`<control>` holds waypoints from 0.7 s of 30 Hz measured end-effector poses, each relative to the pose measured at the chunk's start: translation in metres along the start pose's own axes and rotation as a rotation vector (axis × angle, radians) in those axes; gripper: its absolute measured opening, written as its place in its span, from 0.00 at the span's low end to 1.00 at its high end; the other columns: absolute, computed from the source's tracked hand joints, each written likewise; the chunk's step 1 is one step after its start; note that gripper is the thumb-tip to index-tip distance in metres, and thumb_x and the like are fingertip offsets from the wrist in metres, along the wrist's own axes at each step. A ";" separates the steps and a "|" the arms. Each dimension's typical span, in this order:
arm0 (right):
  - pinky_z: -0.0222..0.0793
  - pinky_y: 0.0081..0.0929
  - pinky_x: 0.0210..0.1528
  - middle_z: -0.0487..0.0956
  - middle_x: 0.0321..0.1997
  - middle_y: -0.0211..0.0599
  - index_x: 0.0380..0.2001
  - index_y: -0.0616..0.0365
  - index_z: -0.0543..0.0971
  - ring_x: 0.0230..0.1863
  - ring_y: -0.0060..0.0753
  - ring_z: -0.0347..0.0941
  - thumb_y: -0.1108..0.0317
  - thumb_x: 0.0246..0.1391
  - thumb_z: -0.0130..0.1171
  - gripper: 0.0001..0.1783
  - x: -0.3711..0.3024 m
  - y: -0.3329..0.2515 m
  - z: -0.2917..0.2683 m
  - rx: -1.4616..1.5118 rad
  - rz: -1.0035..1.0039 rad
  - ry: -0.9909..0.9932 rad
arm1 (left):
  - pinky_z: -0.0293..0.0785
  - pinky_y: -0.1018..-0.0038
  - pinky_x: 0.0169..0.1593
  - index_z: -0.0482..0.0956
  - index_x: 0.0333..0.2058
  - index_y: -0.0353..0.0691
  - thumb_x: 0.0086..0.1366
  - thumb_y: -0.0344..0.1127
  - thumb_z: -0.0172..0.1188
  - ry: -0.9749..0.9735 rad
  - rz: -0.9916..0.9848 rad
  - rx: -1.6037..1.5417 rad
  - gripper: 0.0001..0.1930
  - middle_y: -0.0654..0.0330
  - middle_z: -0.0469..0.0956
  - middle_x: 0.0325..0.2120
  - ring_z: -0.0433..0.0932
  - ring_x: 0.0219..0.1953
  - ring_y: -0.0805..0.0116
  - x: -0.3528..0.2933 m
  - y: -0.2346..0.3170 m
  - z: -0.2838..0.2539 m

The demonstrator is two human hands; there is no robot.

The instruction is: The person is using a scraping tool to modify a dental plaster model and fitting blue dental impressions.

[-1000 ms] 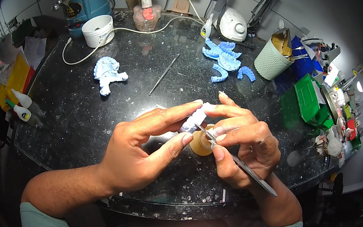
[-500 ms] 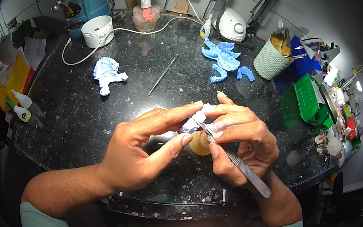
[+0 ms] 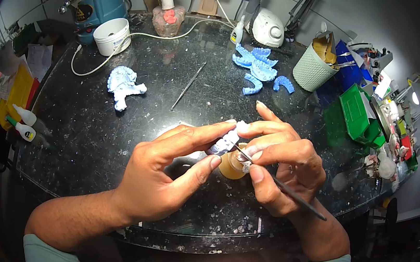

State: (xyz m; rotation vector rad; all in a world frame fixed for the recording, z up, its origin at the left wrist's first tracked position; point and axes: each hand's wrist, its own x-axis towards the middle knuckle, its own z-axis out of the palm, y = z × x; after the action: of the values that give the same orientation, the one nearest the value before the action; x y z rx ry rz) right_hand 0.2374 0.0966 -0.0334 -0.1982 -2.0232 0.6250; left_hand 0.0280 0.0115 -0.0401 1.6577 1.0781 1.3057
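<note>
Mid-frame: left hand (image 3: 164, 164) pinches pale dental model (image 3: 226, 142); right hand (image 3: 288, 164) grips slim tool (image 3: 298, 197). Likely carving; next stroke wants steadiness.

A small, pale-lilac model of a row of teeth (image 3: 226, 141) is pinched between the thumb and fingers of the bare left hand (image 3: 164, 164), while a slim, dark metal hand tool (image 3: 296, 195) is gripped in the bare right hand (image 3: 287, 166), its tip held at the model's side. Beneath the hands, a squat, round, amber-coloured container (image 3: 231, 169) is partly hidden. Farther back on the glossy black tabletop (image 3: 86, 152), a thin silvery metal rod (image 3: 189, 86) is flanked by a pale-blue dental cast (image 3: 124, 84) and bright-blue, arch-shaped pieces (image 3: 257, 66).
</note>
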 end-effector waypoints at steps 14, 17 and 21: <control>0.51 0.62 0.73 0.84 0.37 0.35 0.36 0.54 0.79 0.54 0.44 0.81 0.80 0.44 0.69 0.14 -0.002 0.001 0.000 0.216 0.172 0.036 | 0.76 0.70 0.54 0.76 0.61 0.39 0.64 0.25 0.63 0.101 0.064 -0.042 0.25 0.50 0.83 0.46 0.83 0.47 0.65 0.000 -0.010 0.005; 0.51 0.62 0.73 0.84 0.37 0.36 0.35 0.53 0.79 0.54 0.44 0.82 0.79 0.45 0.69 0.14 -0.002 0.003 0.000 0.224 0.168 0.039 | 0.76 0.70 0.54 0.76 0.61 0.39 0.65 0.25 0.63 0.094 0.088 -0.020 0.25 0.51 0.83 0.46 0.83 0.48 0.66 0.000 -0.007 0.003; 0.51 0.62 0.73 0.85 0.37 0.36 0.34 0.53 0.78 0.54 0.45 0.82 0.78 0.45 0.70 0.13 -0.002 0.002 0.001 0.215 0.163 0.053 | 0.69 0.68 0.65 0.70 0.63 0.28 0.68 0.21 0.59 -0.010 -0.001 -0.047 0.25 0.47 0.74 0.60 0.75 0.61 0.64 -0.001 0.001 -0.001</control>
State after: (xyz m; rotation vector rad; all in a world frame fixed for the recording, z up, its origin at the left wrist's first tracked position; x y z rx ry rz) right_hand 0.2369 0.0970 -0.0362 -0.2501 -1.8850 0.9247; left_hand 0.0272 0.0108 -0.0396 1.6275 1.0351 1.3111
